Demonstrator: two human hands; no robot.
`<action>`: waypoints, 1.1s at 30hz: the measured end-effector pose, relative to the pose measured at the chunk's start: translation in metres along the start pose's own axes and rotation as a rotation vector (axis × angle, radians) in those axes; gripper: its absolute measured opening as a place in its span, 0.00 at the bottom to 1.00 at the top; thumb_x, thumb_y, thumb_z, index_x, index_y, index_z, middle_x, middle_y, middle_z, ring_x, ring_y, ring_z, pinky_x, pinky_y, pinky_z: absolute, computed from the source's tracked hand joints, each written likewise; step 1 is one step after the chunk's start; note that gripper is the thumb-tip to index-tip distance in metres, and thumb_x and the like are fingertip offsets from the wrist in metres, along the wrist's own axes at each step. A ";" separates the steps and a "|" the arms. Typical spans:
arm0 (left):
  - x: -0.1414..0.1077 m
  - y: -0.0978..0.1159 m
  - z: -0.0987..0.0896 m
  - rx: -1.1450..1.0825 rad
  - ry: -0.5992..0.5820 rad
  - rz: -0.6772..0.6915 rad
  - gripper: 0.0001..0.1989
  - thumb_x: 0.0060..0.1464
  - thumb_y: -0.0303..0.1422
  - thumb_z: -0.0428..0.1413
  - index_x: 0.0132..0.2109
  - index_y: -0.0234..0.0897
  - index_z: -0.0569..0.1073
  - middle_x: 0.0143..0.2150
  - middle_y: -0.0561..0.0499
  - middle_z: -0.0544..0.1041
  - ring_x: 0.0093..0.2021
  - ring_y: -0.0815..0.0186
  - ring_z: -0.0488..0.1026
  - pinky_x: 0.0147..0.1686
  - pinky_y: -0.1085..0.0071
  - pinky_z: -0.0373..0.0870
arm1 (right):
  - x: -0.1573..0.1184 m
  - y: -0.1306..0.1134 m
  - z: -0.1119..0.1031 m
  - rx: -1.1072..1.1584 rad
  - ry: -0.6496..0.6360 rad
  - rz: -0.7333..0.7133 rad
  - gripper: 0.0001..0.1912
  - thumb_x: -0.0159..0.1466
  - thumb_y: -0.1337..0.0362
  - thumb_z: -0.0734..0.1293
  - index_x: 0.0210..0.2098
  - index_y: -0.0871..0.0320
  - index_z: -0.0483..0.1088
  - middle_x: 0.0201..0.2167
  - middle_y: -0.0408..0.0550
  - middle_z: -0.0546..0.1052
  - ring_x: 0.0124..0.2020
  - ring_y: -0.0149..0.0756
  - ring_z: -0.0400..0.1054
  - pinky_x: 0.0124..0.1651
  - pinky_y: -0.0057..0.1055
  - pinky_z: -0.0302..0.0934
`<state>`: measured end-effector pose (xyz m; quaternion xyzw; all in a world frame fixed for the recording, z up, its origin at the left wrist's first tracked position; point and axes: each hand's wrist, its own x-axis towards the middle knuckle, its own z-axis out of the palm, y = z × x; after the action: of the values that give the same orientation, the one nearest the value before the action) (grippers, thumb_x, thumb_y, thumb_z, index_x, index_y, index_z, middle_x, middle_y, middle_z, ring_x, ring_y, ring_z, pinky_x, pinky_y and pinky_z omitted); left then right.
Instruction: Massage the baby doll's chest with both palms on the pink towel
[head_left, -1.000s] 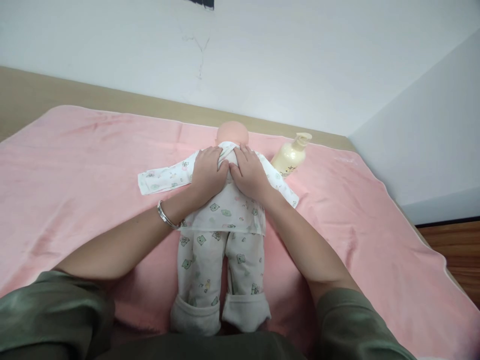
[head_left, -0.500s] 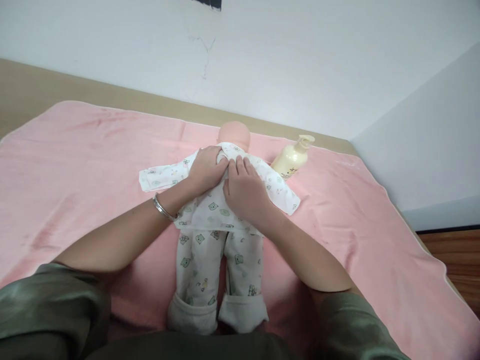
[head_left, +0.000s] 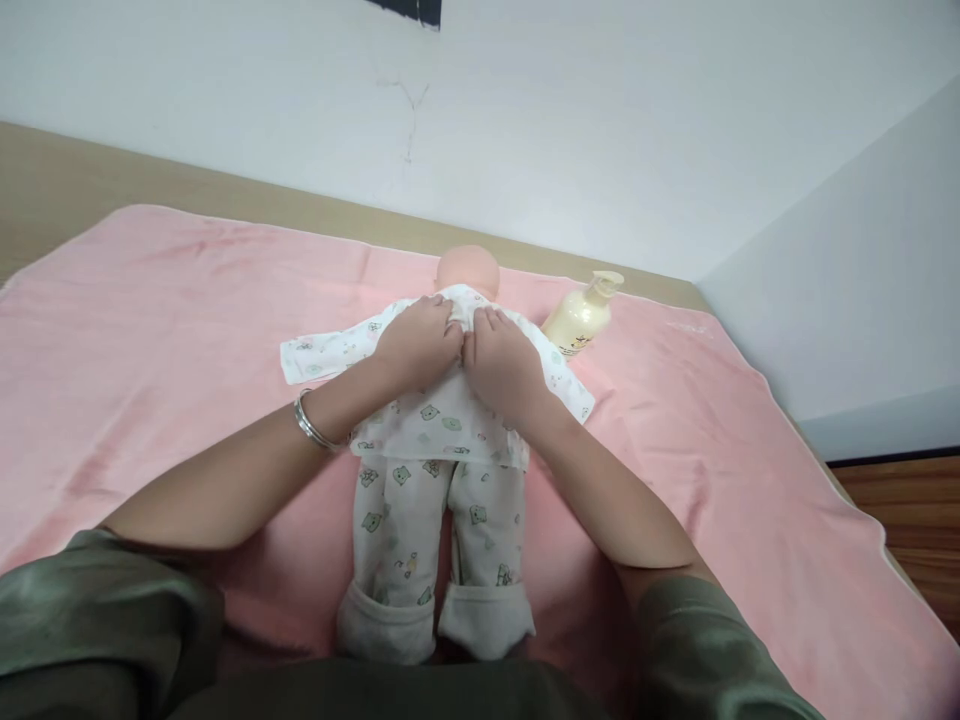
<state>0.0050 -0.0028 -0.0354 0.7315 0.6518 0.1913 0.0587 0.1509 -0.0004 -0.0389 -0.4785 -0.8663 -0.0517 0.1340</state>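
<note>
left hand (head_left: 420, 345) and right hand (head_left: 502, 365), fingers curled, rest on the printed shirt (head_left: 431, 425) of a doll (head_left: 469, 268); any pinch is hidden. uneven tugging could skew the shirt.

Both hands are bare, left (head_left: 420, 340) and right (head_left: 502, 360), and so are the left forearm (head_left: 247, 470) and right forearm (head_left: 622, 490). Just behind the left hand there's a shiny silver bangle (head_left: 309, 422) round the wrist, kinda looks like two thin bands side by side, can't make out any engraving tbh. Well back from the hands it's all dark olive green: the left sleeve (head_left: 127, 610) is loose and creased, bunched near the elbow with a bit of a sheen on the folds. The right sleeve (head_left: 705, 640) is the same green and stops around the elbow too, with a neater, smoother edge. Farthest back, between the sleeves, a strip of dark greenish top (head_left: 390, 695) shows, pretty shadowy.
</note>
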 end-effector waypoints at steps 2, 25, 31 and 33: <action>0.008 -0.007 -0.003 -0.069 -0.039 -0.104 0.16 0.64 0.36 0.42 0.39 0.36 0.73 0.41 0.42 0.78 0.40 0.56 0.74 0.40 0.61 0.70 | -0.011 -0.011 -0.005 -0.100 0.036 -0.027 0.21 0.72 0.69 0.51 0.53 0.72 0.70 0.50 0.66 0.77 0.53 0.51 0.71 0.57 0.43 0.64; -0.002 0.005 0.006 0.033 0.110 -0.008 0.15 0.61 0.32 0.44 0.30 0.36 0.71 0.35 0.38 0.75 0.41 0.51 0.72 0.45 0.55 0.70 | -0.008 -0.003 -0.011 -0.056 -0.076 0.009 0.20 0.72 0.68 0.51 0.43 0.65 0.73 0.42 0.63 0.79 0.45 0.49 0.73 0.47 0.42 0.68; -0.015 0.012 0.015 0.178 0.117 0.266 0.15 0.56 0.23 0.44 0.25 0.37 0.69 0.29 0.39 0.72 0.39 0.52 0.70 0.48 0.54 0.68 | 0.022 0.025 -0.001 0.122 -0.116 0.053 0.28 0.74 0.60 0.51 0.64 0.77 0.62 0.68 0.70 0.63 0.72 0.54 0.55 0.74 0.48 0.51; -0.014 0.011 0.014 0.109 0.127 0.212 0.14 0.56 0.24 0.45 0.25 0.38 0.67 0.30 0.40 0.72 0.40 0.52 0.70 0.48 0.54 0.69 | 0.020 0.023 -0.003 0.082 -0.137 0.034 0.30 0.75 0.60 0.51 0.65 0.79 0.60 0.68 0.71 0.63 0.71 0.57 0.56 0.74 0.50 0.51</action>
<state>0.0192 -0.0157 -0.0473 0.7849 0.5825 0.2068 -0.0430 0.1604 0.0277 -0.0317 -0.4895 -0.8666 0.0190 0.0948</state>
